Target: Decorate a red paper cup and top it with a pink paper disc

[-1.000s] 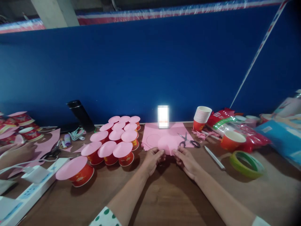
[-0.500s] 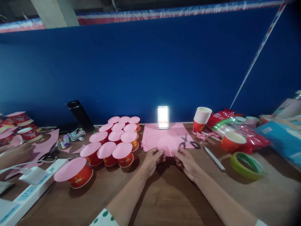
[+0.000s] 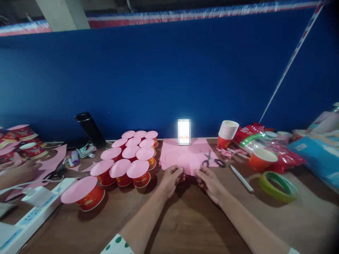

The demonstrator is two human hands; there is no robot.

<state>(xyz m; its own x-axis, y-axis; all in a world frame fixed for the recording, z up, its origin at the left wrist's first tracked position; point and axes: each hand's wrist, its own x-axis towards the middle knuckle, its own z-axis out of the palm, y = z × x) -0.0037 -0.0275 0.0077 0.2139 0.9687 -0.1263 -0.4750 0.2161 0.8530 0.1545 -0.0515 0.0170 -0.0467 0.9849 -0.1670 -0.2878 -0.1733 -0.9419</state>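
— Where's the pink circle (image 3: 188, 163)?
— Centre of the frame, over the pink sheets (image 3: 171, 145), right of the capped cups (image 3: 137, 169). Your left hand (image 3: 169, 180) pinches its near edge; your right hand (image 3: 210, 181) has a grip on the same edge, just left of the scissors (image 3: 212, 161).

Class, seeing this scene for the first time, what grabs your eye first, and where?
A glowing phone stands against the blue wall, centre back. Below it, the left hand and right hand pinch a pink paper circle. Left of them stands a cluster of red cups capped with pink discs.
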